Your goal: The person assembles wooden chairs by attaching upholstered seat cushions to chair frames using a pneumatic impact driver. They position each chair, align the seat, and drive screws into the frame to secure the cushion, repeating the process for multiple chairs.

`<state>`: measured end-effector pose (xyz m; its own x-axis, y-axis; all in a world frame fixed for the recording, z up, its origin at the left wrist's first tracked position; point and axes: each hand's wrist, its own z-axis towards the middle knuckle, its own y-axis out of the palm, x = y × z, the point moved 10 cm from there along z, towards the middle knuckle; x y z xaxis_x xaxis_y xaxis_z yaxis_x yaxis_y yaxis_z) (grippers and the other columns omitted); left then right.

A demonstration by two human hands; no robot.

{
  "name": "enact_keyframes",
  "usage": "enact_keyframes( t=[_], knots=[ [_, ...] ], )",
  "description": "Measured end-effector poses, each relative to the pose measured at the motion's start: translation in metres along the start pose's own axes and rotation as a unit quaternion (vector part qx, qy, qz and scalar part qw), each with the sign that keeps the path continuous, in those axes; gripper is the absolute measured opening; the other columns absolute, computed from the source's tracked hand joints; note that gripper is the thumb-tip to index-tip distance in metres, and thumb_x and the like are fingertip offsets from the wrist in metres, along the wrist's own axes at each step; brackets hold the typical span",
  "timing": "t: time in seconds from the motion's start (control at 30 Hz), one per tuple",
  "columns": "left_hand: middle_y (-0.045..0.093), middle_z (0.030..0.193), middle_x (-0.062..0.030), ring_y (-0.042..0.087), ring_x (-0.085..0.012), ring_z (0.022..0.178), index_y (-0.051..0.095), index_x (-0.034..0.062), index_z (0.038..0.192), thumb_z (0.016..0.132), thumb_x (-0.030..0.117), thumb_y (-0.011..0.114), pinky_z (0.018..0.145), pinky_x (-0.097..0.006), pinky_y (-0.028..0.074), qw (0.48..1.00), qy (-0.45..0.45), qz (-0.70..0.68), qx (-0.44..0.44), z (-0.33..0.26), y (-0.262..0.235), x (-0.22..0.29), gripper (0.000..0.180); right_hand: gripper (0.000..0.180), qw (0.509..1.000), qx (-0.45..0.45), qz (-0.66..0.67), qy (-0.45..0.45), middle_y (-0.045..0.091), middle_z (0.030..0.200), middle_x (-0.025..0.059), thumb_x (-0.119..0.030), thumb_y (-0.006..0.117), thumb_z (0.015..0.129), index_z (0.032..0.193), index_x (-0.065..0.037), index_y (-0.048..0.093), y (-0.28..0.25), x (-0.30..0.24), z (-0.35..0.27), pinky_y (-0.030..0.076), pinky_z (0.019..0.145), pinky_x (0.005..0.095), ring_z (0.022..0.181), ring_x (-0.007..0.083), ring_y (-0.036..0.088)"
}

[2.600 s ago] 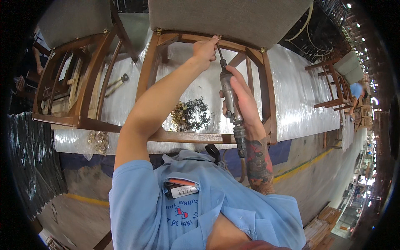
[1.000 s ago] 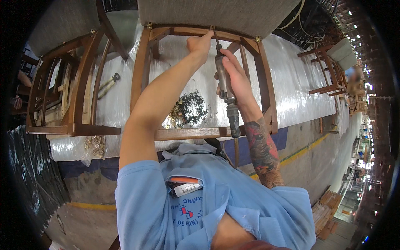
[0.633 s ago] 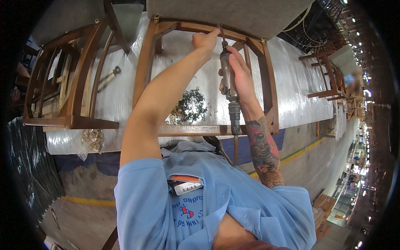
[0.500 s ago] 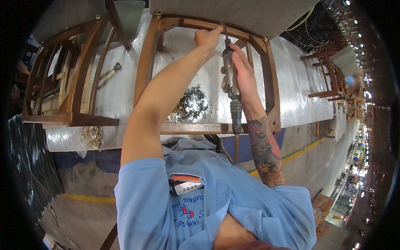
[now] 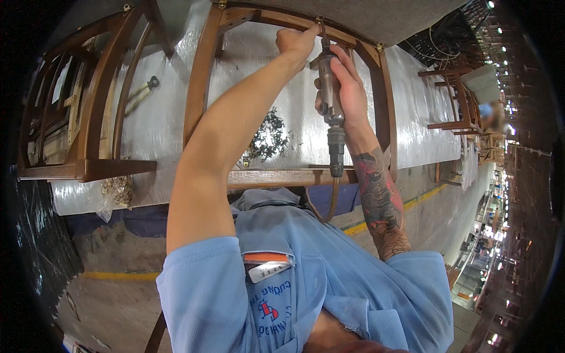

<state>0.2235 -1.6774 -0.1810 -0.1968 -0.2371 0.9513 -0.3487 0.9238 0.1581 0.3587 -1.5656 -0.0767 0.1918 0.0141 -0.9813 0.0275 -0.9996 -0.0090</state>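
My right hand (image 5: pixel 350 88) is wrapped round a grey metal air screwdriver (image 5: pixel 331 106), with its hose (image 5: pixel 331 209) curving down toward my waist. The tool's thin bit meets a small brass-coloured bracket (image 5: pixel 318 21) on the far rail of a brown wooden chair frame (image 5: pixel 203 76). Beside the bit, my left hand (image 5: pixel 296 42) is closed, its fingertips at the bracket; whether they pinch a screw is too small to tell. A grey seat panel (image 5: pixel 365 17) lies against the far rail. Inside the frame, a pile of dark screws (image 5: pixel 271 138) rests on the plastic-wrapped table.
Another wooden chair frame (image 5: pixel 97 112) stands at the left, with pincers (image 5: pixel 141 94) next to it. A plastic bag of brass-coloured parts (image 5: pixel 116 193) lies near the table's front edge. More chairs (image 5: pixel 453 100) are at the right, and black netted material (image 5: pixel 35 229) hangs at far left.
The view has shifted slightly, so the chairs sit a little more to the left and higher. The screwdriver stays at the far rail; its hose now bends more.
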Motion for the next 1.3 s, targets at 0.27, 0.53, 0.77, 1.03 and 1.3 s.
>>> enact_keyframes(
  t=[0.27, 0.53, 0.77, 1.03, 1.3],
  knots=[
    [0.061, 0.065, -0.0068, 0.052, -0.0152, 0.052, 0.067, -0.0007, 0.071, 0.071, 0.036, 0.086, 0.047, -0.035, 0.041, 0.999, -0.003, 0.026, -0.024, 0.003, -0.001, 0.005, 0.041, 0.042, 1.0, -0.028, 0.003, -0.011, 0.063, 0.086, 0.0096, -0.032, 0.045, 0.104, 0.142, -0.015, 0.045, 0.0, 0.0, 0.009, 0.05, 0.042, 0.0288, 0.058, 0.0143, 0.059],
    [0.057, 0.075, -0.0049, 0.045, -0.0129, 0.058, 0.064, -0.001, 0.084, 0.086, 0.021, 0.069, 0.05, -0.029, 0.039, 0.927, -0.102, -0.111, -0.343, -0.012, 0.031, 0.002, 0.022, 0.044, 0.999, -0.035, 0.019, -0.021, 0.062, 0.091, 0.0087, -0.034, 0.05, 0.102, 0.141, -0.014, 0.046, -0.006, 0.003, 0.011, 0.051, 0.043, 0.0294, 0.065, 0.0139, 0.061],
    [0.064, 0.098, -0.0215, 0.062, -0.0218, 0.074, 0.058, -0.0129, 0.101, 0.089, -0.01, 0.046, 0.066, -0.031, 0.054, 0.91, -0.195, -0.07, -0.36, 0.0, 0.019, -0.019, 0.018, 0.045, 0.998, -0.047, 0.028, -0.015, 0.06, 0.085, 0.0073, -0.041, 0.053, 0.101, 0.14, -0.018, 0.048, -0.006, 0.001, 0.005, 0.048, 0.042, 0.0272, 0.049, 0.0136, 0.056],
    [0.066, 0.116, -0.02, 0.065, -0.0175, 0.096, 0.055, -0.0109, 0.122, 0.099, 0.002, 0.049, 0.084, -0.027, 0.055, 0.906, -0.14, 0.016, -0.399, -0.015, 0.014, 0.001, 0.027, 0.053, 0.999, -0.052, 0.001, -0.014, 0.06, 0.084, 0.0086, -0.042, 0.055, 0.099, 0.144, -0.015, 0.044, -0.026, -0.002, -0.022, 0.045, 0.04, 0.0252, 0.049, 0.0123, 0.057],
    [0.066, 0.112, -0.0209, 0.061, -0.012, 0.079, 0.05, -0.009, 0.118, 0.104, 0.012, 0.049, 0.059, -0.019, 0.051, 0.908, -0.172, -0.057, -0.377, -0.007, 0.019, -0.01, 0.025, 0.055, 0.994, -0.062, -0.086, -0.029, 0.056, 0.089, 0.0041, -0.04, 0.063, 0.095, 0.142, -0.015, 0.051, -0.027, 0.004, -0.062, 0.052, 0.048, 0.0255, 0.07, 0.01, 0.058]
  ],
)
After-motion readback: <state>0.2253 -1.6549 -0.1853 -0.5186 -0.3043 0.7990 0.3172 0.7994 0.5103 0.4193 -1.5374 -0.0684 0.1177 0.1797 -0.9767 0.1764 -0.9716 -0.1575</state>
